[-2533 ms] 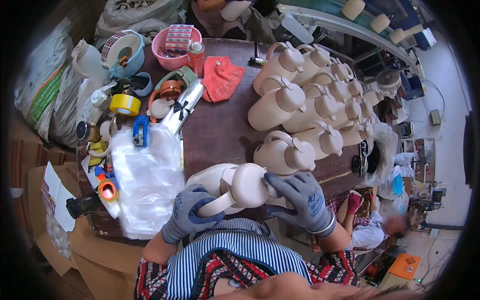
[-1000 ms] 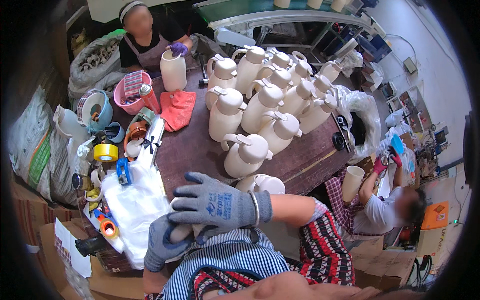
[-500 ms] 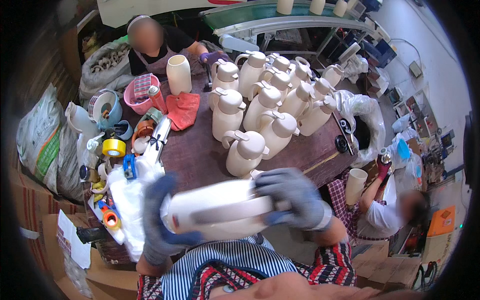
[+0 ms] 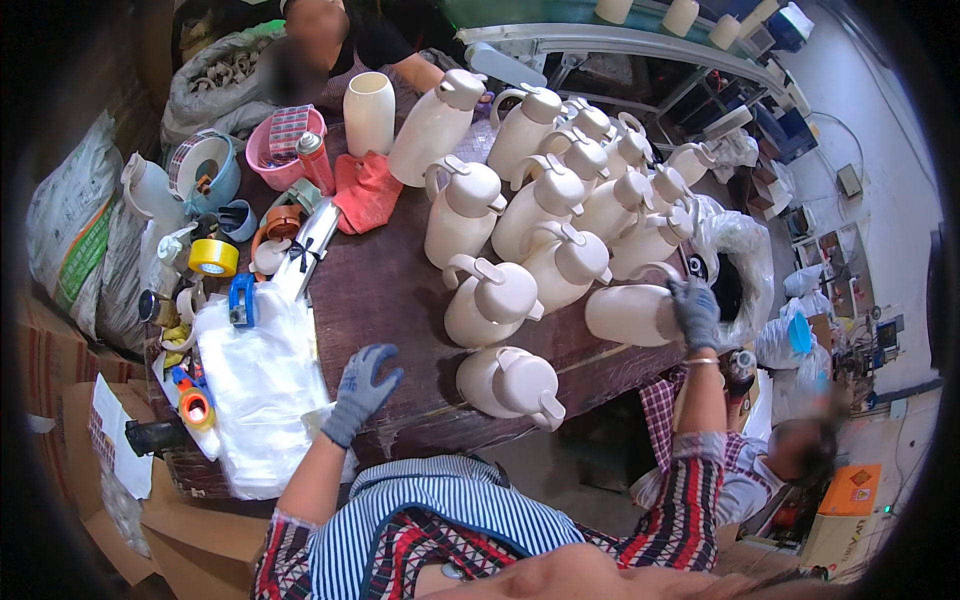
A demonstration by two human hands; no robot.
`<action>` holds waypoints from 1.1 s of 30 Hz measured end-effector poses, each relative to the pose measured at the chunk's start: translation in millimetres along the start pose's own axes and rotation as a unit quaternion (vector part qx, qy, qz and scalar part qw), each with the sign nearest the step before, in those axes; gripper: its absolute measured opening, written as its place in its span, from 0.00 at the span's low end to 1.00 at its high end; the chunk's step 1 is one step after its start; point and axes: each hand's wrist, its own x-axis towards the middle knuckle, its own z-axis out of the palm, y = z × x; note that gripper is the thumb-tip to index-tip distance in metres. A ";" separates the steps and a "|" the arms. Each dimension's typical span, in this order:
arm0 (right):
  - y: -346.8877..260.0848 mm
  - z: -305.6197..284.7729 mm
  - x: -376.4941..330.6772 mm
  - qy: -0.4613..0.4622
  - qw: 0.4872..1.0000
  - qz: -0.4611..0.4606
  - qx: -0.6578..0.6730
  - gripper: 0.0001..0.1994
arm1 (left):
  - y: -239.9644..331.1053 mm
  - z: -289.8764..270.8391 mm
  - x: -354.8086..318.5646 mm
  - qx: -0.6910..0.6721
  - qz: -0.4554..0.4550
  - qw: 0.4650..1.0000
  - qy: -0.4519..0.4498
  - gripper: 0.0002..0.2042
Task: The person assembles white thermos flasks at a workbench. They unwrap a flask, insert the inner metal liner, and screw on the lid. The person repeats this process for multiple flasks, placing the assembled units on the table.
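My left hand (image 4: 367,392) hovers over the near side of the table with its gloved fingers spread, holding nothing. Off to the right, my gloved right hand (image 4: 692,314) closes on the top end of a cream vacuum jug (image 4: 628,316), which is tipped on its side at the table's right edge. Between my hands a lidded vacuum jug (image 4: 508,383) stands by the near edge, its spout toward me. Beyond it is a close group of similar cream jugs (image 4: 568,262) with handles. Nearest to my left hand lies a stack of clear plastic bags (image 4: 255,385).
A co-worker (image 4: 350,50) across the table is beside a tilted jug (image 4: 437,128). Another person (image 4: 775,460) sits at the right. Yellow tape (image 4: 213,257), a red cloth (image 4: 366,192), a spray can (image 4: 315,163) and tubs crowd the left. An open plastic-lined bag (image 4: 745,265) stands right.
My hands have parted from the jug held sideways between them. The left is now empty; the right has moved right to a tipped jug. Across the table, another jug now tilts near the co-worker.
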 end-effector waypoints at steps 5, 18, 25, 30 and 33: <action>-58.1 50.2 61.1 -0.136 0.989 0.044 -0.027 0.32 | -102.9 29.8 33.6 0.153 -0.135 0.975 0.082 0.28; -230.8 15.0 154.0 -0.117 0.935 -0.175 0.286 0.52 | -164.7 69.4 67.4 0.325 -0.127 0.934 0.079 0.37; -302.6 -4.5 179.9 -0.067 0.922 -0.280 0.261 0.46 | -165.5 64.7 62.6 0.316 -0.154 0.934 0.063 0.37; -300.9 -39.0 216.2 -0.072 0.944 -0.220 0.234 0.47 | -163.7 64.2 67.4 0.284 -0.155 0.944 0.063 0.36; -289.4 -62.2 235.0 -0.025 0.946 -0.227 0.229 0.48 | -163.9 64.0 66.5 0.275 -0.153 0.947 0.067 0.36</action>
